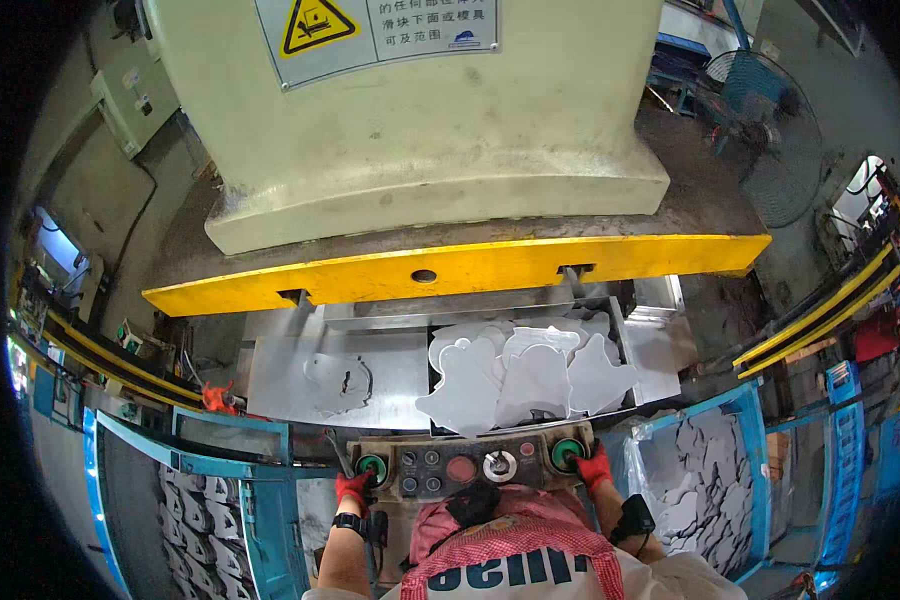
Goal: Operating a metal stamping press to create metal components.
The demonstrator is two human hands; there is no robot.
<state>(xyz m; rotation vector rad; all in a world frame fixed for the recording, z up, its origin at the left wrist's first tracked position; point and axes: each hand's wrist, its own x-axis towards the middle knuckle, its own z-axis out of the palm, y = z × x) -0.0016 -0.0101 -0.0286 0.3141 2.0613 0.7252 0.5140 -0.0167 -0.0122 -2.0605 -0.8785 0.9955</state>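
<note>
Both my hands wear red gloves and are at the ends of a control panel (440, 468) with several knobs and buttons. My left hand (352, 487) is closed round the left end, against a green push button (372, 468). My right hand (595, 469) is closed round the right end, beside the other green push button (567, 454). Some fingers are hidden behind the panel's ends. Beyond the panel, a pile of flat grey metal plates (532, 380) lies in a tray. Left of it is a flat metal die surface (270, 385) with a curved dark outline.
A large pale green press (420, 130) with a yellow front bar (490, 268) stands over the work area. Blue-framed bins with metal pieces stand left (250, 515) and right (752, 420). Yellow-black guard posts (820, 320) flank both sides. A fan (765, 130) stands far right.
</note>
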